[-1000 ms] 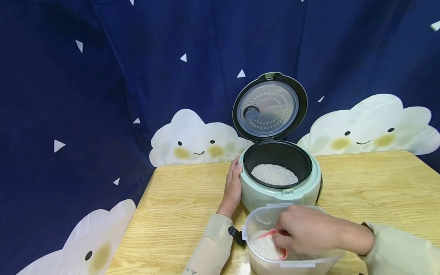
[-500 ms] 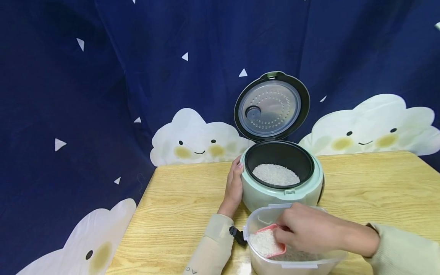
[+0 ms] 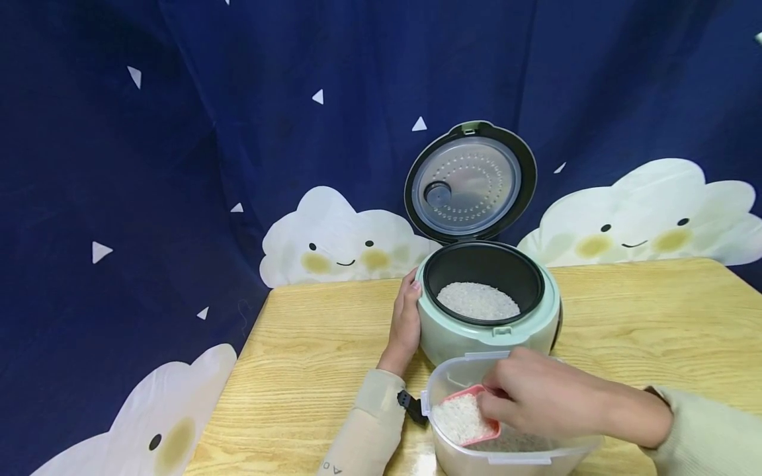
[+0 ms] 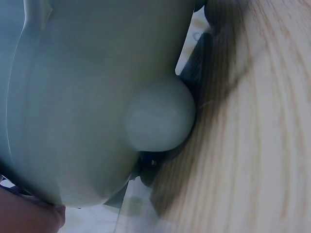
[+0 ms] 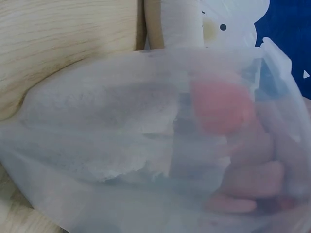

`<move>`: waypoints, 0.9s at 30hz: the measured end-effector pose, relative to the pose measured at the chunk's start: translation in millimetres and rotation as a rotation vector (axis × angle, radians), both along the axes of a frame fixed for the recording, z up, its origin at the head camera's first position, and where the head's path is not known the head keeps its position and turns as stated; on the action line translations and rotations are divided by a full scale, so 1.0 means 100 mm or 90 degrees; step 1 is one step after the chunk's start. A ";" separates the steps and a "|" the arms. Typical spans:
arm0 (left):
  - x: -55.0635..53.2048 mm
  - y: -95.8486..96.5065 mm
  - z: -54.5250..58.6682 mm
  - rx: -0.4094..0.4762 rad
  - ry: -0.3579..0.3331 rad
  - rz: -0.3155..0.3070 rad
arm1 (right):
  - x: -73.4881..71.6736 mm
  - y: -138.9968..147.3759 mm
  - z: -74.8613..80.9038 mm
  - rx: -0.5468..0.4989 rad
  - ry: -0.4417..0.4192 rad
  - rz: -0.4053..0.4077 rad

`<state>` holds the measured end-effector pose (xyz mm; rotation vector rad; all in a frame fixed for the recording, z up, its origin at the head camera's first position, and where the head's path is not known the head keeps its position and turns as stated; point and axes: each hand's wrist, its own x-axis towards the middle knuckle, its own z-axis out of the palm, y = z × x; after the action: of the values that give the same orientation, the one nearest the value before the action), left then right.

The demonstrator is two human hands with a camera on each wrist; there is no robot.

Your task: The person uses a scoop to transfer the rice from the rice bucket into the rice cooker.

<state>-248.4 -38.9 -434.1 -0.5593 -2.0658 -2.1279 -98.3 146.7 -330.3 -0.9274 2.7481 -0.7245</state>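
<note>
My left hand (image 3: 406, 320) rests against the left side of a mint-green rice cooker (image 3: 464, 346), its fingers lying along the wall. The lid (image 3: 470, 185) stands raised, and white rice (image 3: 478, 301) lies in the black inner pot. In front is a translucent plastic container (image 3: 506, 467) holding more rice. Inside it my right hand (image 3: 538, 395) grips a pink scoop (image 3: 489, 432) heaped with rice. The right wrist view shows the scoop (image 5: 221, 107) and curled fingers (image 5: 257, 179) blurred through the container's wall. The scoop's handle is hidden by the hand.
Everything stands on a light wood-grain table (image 3: 315, 337). A dark blue curtain (image 3: 333, 59) with cloud prints hangs behind it and to the left. The container sits close in front of the cooker. A black strap piece (image 3: 411, 406) sticks out from the left wrist.
The scoop has turned from tipped down in the rice to mouth up, and rice now fills it. My right hand has shifted slightly right; the left hand stays on the cooker.
</note>
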 end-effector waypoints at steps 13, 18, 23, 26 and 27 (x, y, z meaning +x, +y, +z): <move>0.01 0.01 0.01 0.002 0.002 -0.001 | 0.02 0.08 0.02 -0.009 0.063 -0.011; 0.02 0.00 0.01 -0.001 0.000 0.000 | 0.03 0.11 0.04 -0.018 0.075 -0.025; 0.04 0.00 0.02 -0.004 -0.004 0.000 | 0.05 0.14 0.07 -0.023 0.074 -0.039; 0.03 0.00 0.02 -0.003 -0.001 0.000 | 0.06 0.16 0.08 -0.029 0.069 -0.048; 0.03 0.00 0.02 -0.002 -0.001 0.000 | 0.06 0.17 0.09 -0.030 0.068 -0.051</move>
<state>-245.7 -38.9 -432.5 -0.5572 -2.0711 -2.1260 -92.6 163.4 -321.1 -0.8943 2.8880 -0.7770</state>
